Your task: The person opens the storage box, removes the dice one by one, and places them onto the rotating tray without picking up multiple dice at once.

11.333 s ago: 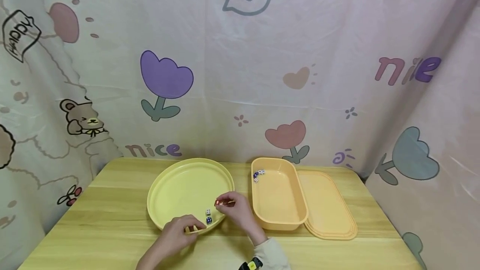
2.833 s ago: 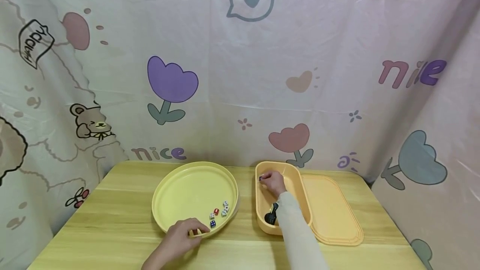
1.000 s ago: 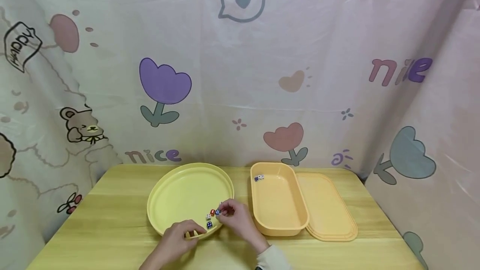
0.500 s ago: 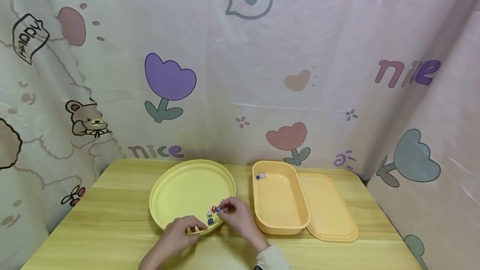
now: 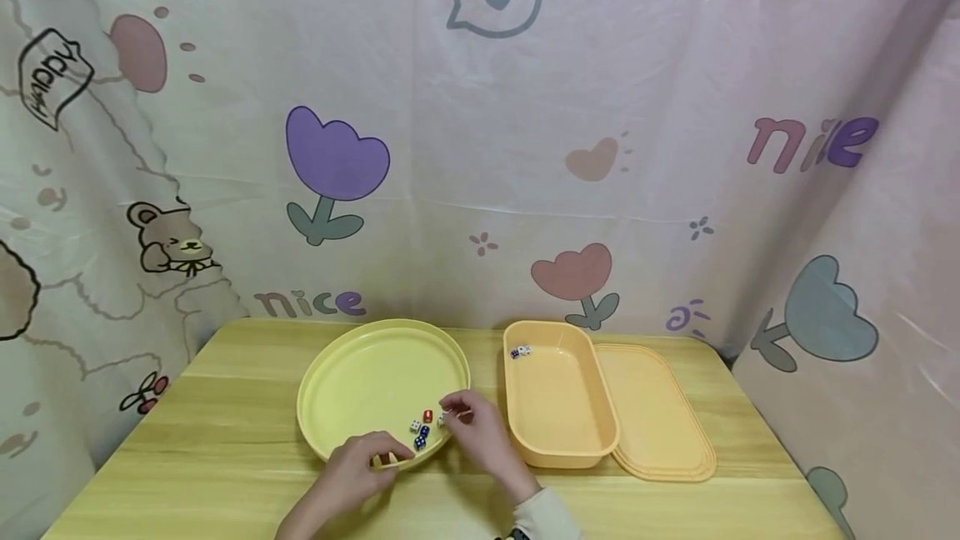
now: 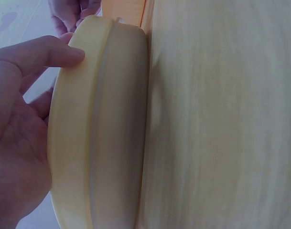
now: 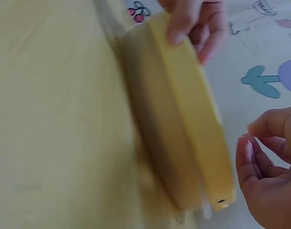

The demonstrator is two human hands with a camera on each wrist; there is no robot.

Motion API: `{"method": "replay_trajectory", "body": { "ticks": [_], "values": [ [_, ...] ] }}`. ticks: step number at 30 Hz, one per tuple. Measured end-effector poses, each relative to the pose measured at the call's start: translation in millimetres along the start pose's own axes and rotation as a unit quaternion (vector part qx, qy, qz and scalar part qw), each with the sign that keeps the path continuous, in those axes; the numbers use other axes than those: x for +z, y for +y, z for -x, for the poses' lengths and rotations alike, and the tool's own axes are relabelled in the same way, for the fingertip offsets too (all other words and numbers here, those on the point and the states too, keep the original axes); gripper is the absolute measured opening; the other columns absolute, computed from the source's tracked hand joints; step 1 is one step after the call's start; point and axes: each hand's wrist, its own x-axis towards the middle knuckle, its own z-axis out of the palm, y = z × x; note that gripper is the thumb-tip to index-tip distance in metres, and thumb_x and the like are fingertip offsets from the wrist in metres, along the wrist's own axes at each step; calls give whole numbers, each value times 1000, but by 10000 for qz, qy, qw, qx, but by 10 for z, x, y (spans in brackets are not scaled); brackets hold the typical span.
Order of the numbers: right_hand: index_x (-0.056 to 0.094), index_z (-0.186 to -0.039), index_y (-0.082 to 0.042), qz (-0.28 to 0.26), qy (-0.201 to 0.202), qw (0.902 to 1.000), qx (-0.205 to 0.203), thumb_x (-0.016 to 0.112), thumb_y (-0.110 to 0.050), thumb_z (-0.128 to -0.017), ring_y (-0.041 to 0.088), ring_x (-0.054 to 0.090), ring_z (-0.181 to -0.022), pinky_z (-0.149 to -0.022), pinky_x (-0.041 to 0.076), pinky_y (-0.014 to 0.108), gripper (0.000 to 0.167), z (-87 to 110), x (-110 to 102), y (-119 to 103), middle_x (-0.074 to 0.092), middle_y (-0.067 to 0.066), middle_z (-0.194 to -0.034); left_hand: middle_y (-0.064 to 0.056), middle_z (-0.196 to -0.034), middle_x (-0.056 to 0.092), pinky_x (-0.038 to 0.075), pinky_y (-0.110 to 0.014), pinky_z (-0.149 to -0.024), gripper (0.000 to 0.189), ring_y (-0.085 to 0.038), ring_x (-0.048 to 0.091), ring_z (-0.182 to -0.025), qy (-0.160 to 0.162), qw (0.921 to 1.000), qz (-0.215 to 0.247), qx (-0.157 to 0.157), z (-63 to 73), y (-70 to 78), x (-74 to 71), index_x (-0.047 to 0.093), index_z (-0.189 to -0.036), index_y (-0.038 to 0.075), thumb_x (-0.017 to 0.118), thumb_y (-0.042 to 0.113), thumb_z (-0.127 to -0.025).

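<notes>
A round yellow tray (image 5: 360, 390) stands on the wooden table, its wall rising above the surface. My left hand (image 5: 362, 467) grips its near rim, the thumb on the outer wall in the left wrist view and the other fingers over the inner side. Just over the tray's right edge is my right hand (image 5: 477, 433), fingertips close together, with no die visible between them in the right wrist view. A white die (image 5: 442, 421) lies right below those fingertips. Nearby in the tray are a red die (image 5: 428, 416), another white die (image 5: 416, 426) and two blue dice (image 5: 420, 443).
To the right stands a deep orange-yellow box (image 5: 558, 458), holding a blue die (image 5: 515, 353) and white dice (image 5: 525, 350) in its far left corner. A matching flat lid (image 5: 660, 415) lies beside it. Behind the table hangs a printed curtain (image 5: 465, 148).
The right hand has let go of a blue die, which now lies beside the other blue die, and has shifted slightly toward the white die. The left hand has stayed on the rim.
</notes>
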Motion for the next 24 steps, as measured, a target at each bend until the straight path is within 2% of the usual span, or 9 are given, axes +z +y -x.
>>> {"method": "replay_trajectory", "body": {
  "ticks": [5, 9, 14, 19, 24],
  "values": [
    [67, -102, 2, -78, 8, 9997, 235, 63, -3, -89, 21, 61, -87, -76, 51, 28, 14, -81, -190, -189, 66, 9, -95, 14, -90, 66, 42, -23, -61, 25, 0, 54, -76, -10, 10000, 10, 28, -12, 4, 10, 74, -95, 19, 72, 3, -76],
    [68, -104, 1, 392, -15, 9989, 249, 61, -5, -91, 20, 62, -88, -75, 51, 28, 16, -229, -416, -358, 67, 8, -95, 15, -89, 66, 41, -23, -61, 25, 1, 53, -75, -19, 10000, 28, -45, -6, 16, 1, 74, -94, 19, 72, 3, -75],
    [69, -103, 1, 962, 79, 9953, 74, 60, -4, -91, 23, 62, -90, -78, 52, 34, 16, -485, -727, -448, 68, 8, -95, 15, -90, 66, 41, -23, -61, 26, 1, 53, -75, -31, 10000, 36, -69, 3, 11, -10, 74, -94, 19, 72, 2, -76],
    [71, -101, -1, 1098, 335, 9927, 370, 61, -6, -91, 25, 63, -91, -78, 51, 37, 15, -741, -990, -356, 69, 8, -95, 15, -90, 66, 41, -23, -61, 25, 1, 53, -76, -51, 9999, 68, -59, 6, -4, -9, 74, -94, 20, 72, 2, -76],
    [71, -103, 0, 1160, 612, 9887, 728, 60, -7, -92, 24, 61, -90, -79, 50, 38, 17, -942, -1158, -103, 69, 9, -96, 15, -90, 67, 40, -23, -61, 25, 1, 53, -76, -43, 10000, 27, -19, 7, -4, -4, 74, -95, 20, 72, 2, -76]
  ]
}}
